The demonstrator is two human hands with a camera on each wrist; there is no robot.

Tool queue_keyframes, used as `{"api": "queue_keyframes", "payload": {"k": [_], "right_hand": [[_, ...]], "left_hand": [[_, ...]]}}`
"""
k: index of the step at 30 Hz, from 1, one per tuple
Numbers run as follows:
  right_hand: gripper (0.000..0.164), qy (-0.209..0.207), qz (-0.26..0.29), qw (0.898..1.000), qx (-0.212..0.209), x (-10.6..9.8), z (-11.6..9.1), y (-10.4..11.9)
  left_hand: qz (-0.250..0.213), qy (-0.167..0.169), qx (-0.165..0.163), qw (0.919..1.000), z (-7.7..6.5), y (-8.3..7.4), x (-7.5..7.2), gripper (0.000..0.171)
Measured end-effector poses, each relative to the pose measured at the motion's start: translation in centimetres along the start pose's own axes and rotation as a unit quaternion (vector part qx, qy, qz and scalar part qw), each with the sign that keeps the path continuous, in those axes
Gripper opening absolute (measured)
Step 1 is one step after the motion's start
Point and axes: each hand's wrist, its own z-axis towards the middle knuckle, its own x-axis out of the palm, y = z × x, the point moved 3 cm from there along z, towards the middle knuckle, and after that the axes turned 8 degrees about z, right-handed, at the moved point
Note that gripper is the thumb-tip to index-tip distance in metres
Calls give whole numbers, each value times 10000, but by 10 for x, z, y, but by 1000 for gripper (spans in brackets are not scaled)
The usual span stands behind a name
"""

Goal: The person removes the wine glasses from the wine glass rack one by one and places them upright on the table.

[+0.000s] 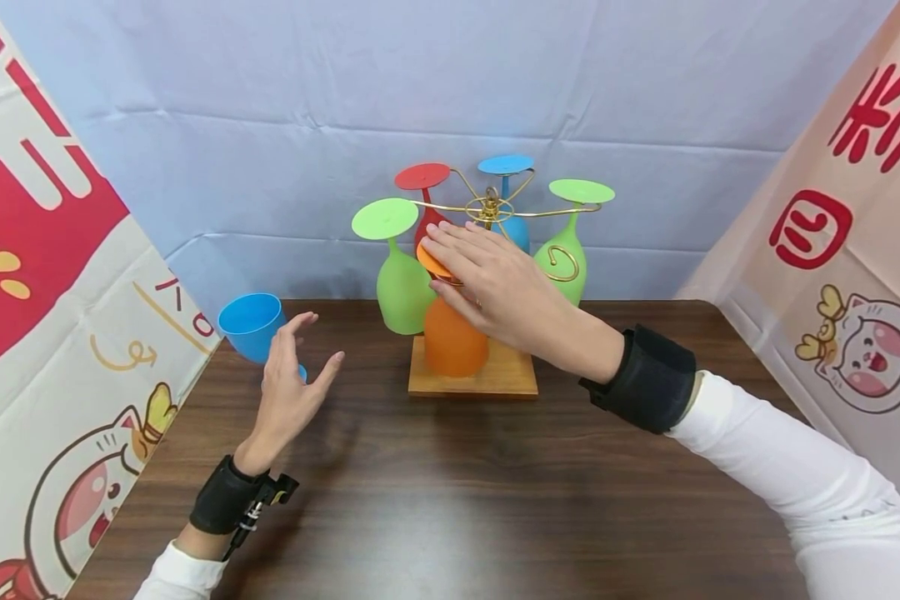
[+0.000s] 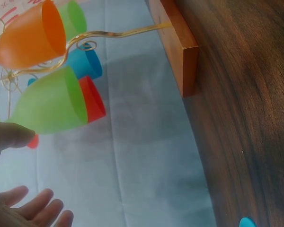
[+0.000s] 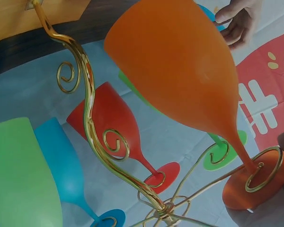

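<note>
My right hand reaches over the front of a gold wire glass rack. It holds the foot of an upside-down orange goblet between fingers and thumb. The right wrist view shows that foot in a wire loop, with fingertips at its edge. The goblet's bowl hangs mouth toward the wooden base. To the left, my left hand hovers over the table with fingers spread and nothing in them. Just beyond it stands an upright blue goblet, its stem partly hidden by the hand.
Other goblets hang upside down around the rack: a red one, a blue one, and two green ones, left and right. A pale cloth backdrop rises behind the dark wooden table, with printed cloths at both sides.
</note>
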Motion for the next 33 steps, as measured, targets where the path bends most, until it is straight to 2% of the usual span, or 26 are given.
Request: {"api": "queue_keyframes", "payload": {"k": [9,17,33], "right_hand": [[54,254,-400,9988,-81,-2,3,1],[57,408,-308,9987,-30,-7,5,-1],[54,657,-189,9976,138,-16,-5,-8]], "left_hand": [[3,60,-9,10000,-1,2,0,68],[56,61,42,10000,1,3,-1,68],[64,120,92,9999,-1,1,4,67]]}}
